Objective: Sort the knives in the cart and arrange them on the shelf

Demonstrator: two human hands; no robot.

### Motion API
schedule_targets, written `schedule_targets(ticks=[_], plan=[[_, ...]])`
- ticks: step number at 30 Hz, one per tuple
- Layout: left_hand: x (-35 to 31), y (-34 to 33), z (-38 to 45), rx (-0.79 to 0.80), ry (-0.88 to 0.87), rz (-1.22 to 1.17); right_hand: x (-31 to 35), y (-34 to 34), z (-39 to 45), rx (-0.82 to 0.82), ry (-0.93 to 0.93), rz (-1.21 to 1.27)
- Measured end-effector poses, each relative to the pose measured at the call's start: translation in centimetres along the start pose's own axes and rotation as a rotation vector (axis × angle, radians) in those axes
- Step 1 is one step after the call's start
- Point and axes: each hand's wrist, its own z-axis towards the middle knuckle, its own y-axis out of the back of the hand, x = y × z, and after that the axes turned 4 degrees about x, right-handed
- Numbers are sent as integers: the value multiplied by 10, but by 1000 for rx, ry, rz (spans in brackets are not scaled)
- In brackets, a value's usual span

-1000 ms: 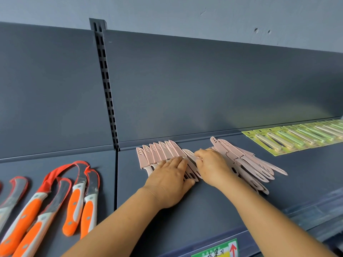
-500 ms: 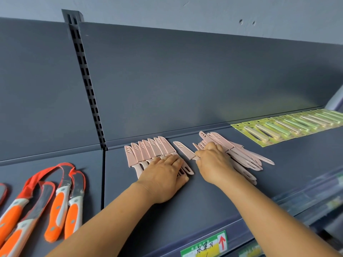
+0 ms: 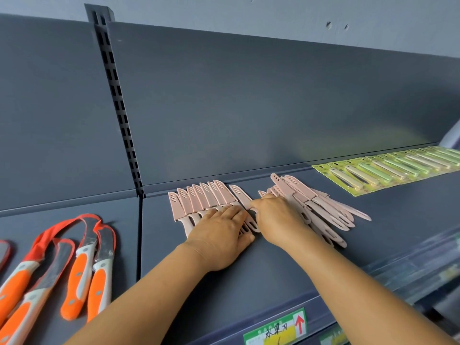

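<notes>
Right hand: my right hand (image 3: pixel 278 217), at centre frame, has its fingers curled round one pink knife (image 3: pixel 242 198) and pinches it near the join of sheath and handle; the sheathed tip points to the upper left.
Left hand: my left hand (image 3: pixel 221 235) lies flat with straight fingers, pressing on the handles of the pink row (image 3: pixel 199 200) just left of centre.
Just changed: half a second ago this knife lay a clear gap away from the row; now it sits just beside the row's last knife, nearly parallel to it.
Meaning for the task: I judge this knife almost placed, one more added to the fanned row on the shelf (image 3: pixel 273 270).
Pile: the loose pile (image 3: pixel 323 210) right of my hand waits to be sorted, still overlapping and untidy.
Against the earliest frame: then my right hand was pulling a knife out among the others; the row has since grown by one.
Neighbours: orange knives (image 3: pixel 79 277) at lower left, green packs (image 3: pixel 388 168) at upper right.
</notes>
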Motion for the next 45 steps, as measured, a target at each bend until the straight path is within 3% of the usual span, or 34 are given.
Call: schedule_targets(ticks=[12, 24, 29, 34, 45], plan=[[0, 0, 0, 12, 14, -60, 16, 10, 21, -34, -69, 309], [0, 1, -1, 7, 2, -66, 6, 14, 20, -70, -93, 406], [-4, 7, 0, 10, -19, -40, -33, 25, -7, -41, -123, 240], [-17, 12, 10, 50, -55, 17, -57, 14, -27, 17, -31, 27], [-25, 8, 11, 51, -17, 15, -57, 8, -21, -26, 9, 10]])
